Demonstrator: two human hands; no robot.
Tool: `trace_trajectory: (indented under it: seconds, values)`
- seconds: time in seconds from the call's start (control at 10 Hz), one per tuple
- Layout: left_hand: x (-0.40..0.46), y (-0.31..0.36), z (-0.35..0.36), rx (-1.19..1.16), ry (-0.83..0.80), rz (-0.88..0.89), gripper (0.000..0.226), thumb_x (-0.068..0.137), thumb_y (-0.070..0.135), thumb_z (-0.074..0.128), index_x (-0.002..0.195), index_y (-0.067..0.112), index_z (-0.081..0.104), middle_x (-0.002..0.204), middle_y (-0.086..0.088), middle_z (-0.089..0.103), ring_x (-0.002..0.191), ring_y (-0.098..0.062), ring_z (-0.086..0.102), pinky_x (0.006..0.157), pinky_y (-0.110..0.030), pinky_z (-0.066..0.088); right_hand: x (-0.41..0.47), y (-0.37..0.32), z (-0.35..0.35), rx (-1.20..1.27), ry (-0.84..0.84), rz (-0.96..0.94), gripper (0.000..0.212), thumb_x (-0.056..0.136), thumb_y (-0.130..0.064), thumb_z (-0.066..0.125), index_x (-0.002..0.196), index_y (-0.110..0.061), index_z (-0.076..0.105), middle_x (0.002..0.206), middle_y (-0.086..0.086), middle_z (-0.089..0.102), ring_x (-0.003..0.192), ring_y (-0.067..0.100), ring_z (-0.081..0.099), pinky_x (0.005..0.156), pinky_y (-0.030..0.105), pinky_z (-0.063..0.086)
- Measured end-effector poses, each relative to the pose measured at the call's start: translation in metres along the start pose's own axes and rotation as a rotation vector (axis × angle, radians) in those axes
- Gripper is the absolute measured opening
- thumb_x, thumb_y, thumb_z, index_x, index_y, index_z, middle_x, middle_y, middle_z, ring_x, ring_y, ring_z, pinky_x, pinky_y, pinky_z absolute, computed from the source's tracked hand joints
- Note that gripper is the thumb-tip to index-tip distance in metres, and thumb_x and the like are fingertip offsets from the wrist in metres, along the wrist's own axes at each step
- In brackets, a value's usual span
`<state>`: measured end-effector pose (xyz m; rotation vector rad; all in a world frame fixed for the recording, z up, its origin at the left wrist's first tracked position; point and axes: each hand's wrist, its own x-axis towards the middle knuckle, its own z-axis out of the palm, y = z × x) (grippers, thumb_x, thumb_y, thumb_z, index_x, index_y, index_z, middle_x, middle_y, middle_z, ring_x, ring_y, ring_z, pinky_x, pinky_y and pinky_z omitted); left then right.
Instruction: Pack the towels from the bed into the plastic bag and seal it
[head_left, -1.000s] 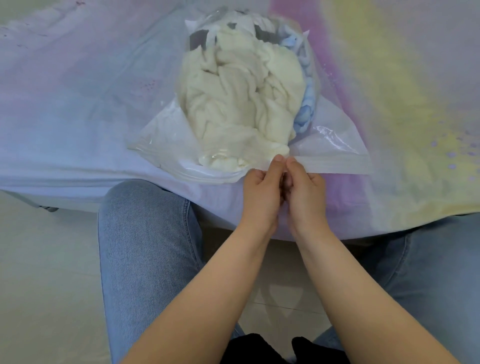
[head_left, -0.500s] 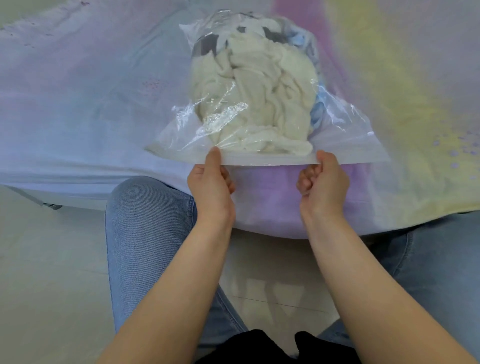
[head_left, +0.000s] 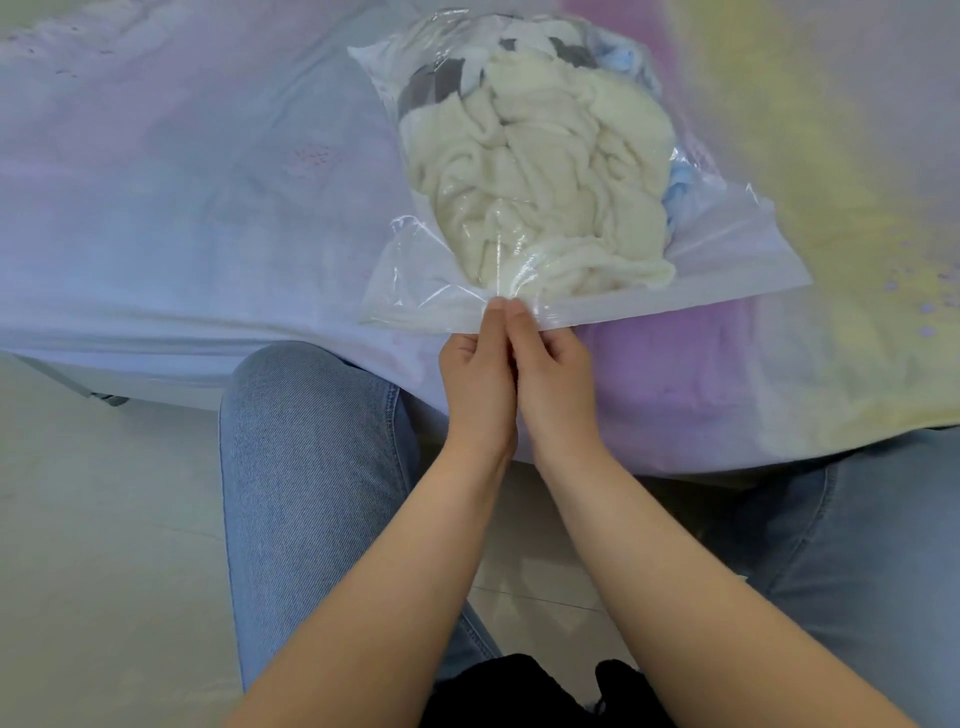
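Sealing goes best if both thumbs press outward along the strip: left hand (head_left: 478, 374) and right hand (head_left: 553, 371) pinch the plastic bag (head_left: 727, 260) mouth together, towels (head_left: 545, 171) inside, near the bed (head_left: 208, 208) front edge

We have one view only, from a wide-angle camera worn on the person's head, looking forward and steeply down. It sits close: our forearms run up from the bottom edge to the left hand (head_left: 475, 387) and right hand (head_left: 553, 379) at mid-frame. The bed (head_left: 208, 208) fills the upper half, its near edge crossing the middle, and the plastic bag (head_left: 727, 260) lies by that edge. Denim knees and floor fill the lower part.
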<state>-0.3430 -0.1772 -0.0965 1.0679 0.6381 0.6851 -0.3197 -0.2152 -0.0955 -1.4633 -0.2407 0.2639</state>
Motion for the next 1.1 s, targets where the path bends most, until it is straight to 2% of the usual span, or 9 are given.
trace_trajectory:
  seconds: [0.1,0.3,0.5,0.6,0.7,0.8,0.9,1.0,1.1]
  values:
    - [-0.002,0.001,0.003,-0.035,0.045,0.014,0.05,0.094,0.027,0.058,0.045,0.019,0.054,0.047,0.006,0.054,0.052,-0.012,0.052,0.058,-0.028,0.044,-0.004,0.003,0.005,0.12,0.095,-0.004,0.025,0.093,-0.028,0.058,0.079,-0.01,0.067,0.071,-0.005,0.072,0.073,0.002,0.068,0.065,0.012,0.049]
    - [0.001,0.012,0.004,-0.259,0.215,-0.031,0.056,0.096,0.024,0.055,0.041,0.024,0.044,0.042,0.008,0.037,0.036,-0.009,0.035,0.039,-0.019,0.033,-0.002,-0.004,0.008,0.368,0.185,0.094,0.016,0.09,-0.025,0.057,0.088,-0.017,0.071,0.091,0.007,0.074,0.086,0.023,0.07,0.072,0.036,0.056]
    - [0.009,0.015,-0.003,-0.357,0.33,-0.008,0.042,0.095,0.018,0.056,0.058,0.02,0.034,0.044,0.008,0.03,0.037,-0.007,0.024,0.037,-0.018,0.023,0.014,-0.017,-0.006,0.604,0.185,0.17,0.015,0.088,-0.013,0.056,0.085,-0.014,0.07,0.082,0.001,0.075,0.085,0.019,0.073,0.067,0.034,0.059]
    - [0.014,0.009,-0.014,-0.299,0.298,0.029,0.043,0.095,0.018,0.056,0.057,0.023,0.036,0.045,0.009,0.031,0.038,-0.007,0.023,0.037,-0.018,0.021,0.022,-0.016,-0.021,0.523,0.139,0.149,0.015,0.091,-0.014,0.056,0.081,-0.015,0.068,0.066,-0.007,0.069,0.083,0.019,0.073,0.064,0.033,0.058]
    - [0.015,0.001,-0.016,-0.199,0.211,0.038,0.052,0.097,0.026,0.054,0.046,0.029,0.043,0.047,0.011,0.032,0.04,-0.006,0.023,0.037,-0.019,0.021,0.023,-0.008,-0.031,0.381,0.108,0.122,0.016,0.093,-0.026,0.059,0.081,-0.018,0.067,0.059,-0.01,0.062,0.079,0.015,0.072,0.063,0.03,0.058]
    - [0.014,-0.007,-0.022,-0.043,0.092,0.098,0.045,0.096,0.038,0.055,0.053,0.029,0.045,0.048,0.012,0.033,0.042,-0.005,0.026,0.039,-0.019,0.025,0.028,-0.006,-0.049,0.218,0.053,0.093,0.024,0.092,-0.038,0.059,0.075,-0.022,0.065,0.064,-0.007,0.065,0.079,0.015,0.072,0.061,0.024,0.055]
    - [0.014,-0.018,-0.025,0.292,-0.096,0.224,0.023,0.081,0.047,0.066,0.072,0.03,0.054,0.058,0.013,0.046,0.051,-0.004,0.041,0.051,-0.017,0.038,0.024,-0.01,-0.079,-0.031,-0.21,0.145,0.038,0.086,-0.051,0.06,0.063,-0.021,0.063,0.062,-0.001,0.066,0.068,0.014,0.069,0.061,0.026,0.054]
    - [0.014,-0.032,-0.024,0.618,-0.339,0.262,0.024,0.079,0.04,0.069,0.098,0.034,0.056,0.073,0.012,0.057,0.065,0.002,0.053,0.064,-0.009,0.042,0.009,-0.028,-0.123,-0.09,-0.441,0.139,0.04,0.075,-0.058,0.067,0.063,-0.02,0.069,0.058,0.0,0.063,0.057,0.012,0.064,0.062,0.027,0.054]
    - [0.015,-0.041,-0.024,0.735,-0.387,0.255,0.027,0.085,0.039,0.066,0.11,0.038,0.054,0.078,0.013,0.06,0.073,0.002,0.057,0.067,-0.007,0.044,0.007,-0.071,-0.175,0.127,-0.476,-0.014,0.034,0.079,-0.053,0.066,0.07,-0.021,0.071,0.057,-0.006,0.061,0.054,0.01,0.059,0.06,0.018,0.052]
